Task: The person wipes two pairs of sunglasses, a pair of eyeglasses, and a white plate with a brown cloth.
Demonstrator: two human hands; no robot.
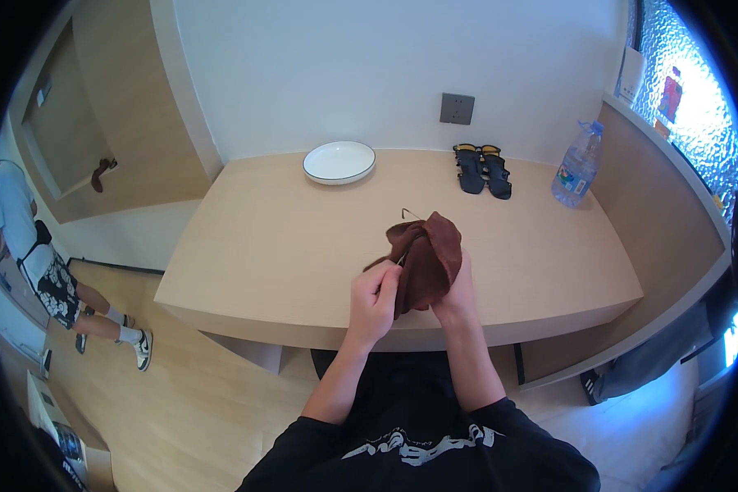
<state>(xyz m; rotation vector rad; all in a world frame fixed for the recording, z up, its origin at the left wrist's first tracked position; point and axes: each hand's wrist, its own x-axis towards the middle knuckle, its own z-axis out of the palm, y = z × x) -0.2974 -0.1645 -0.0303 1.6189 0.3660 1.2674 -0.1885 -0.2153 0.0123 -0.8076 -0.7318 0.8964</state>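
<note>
A dark brown cloth [430, 261] is bunched up between my hands, just above the near part of the desk. Out of its far side pokes a thin hooked piece that looks like the temple tip of a pair of eyeglasses [404, 214]; the cloth covers most of the rest. My left hand [373, 299] is closed, thumb and fingers pinched at the cloth's left edge, where a thin shiny bit of the eyeglasses seems to show. On the other side my right hand [455, 293] grips the cloth from behind, its fingers mostly hidden.
A white dark-rimmed plate [339, 163] lies at the desk's back left. Several dark sunglasses [484, 172] sit at the back, and a clear plastic bottle [576, 168] stands by the right partition [664, 176]. A person [45, 254] stands far left; another person's leg [652, 353] shows right.
</note>
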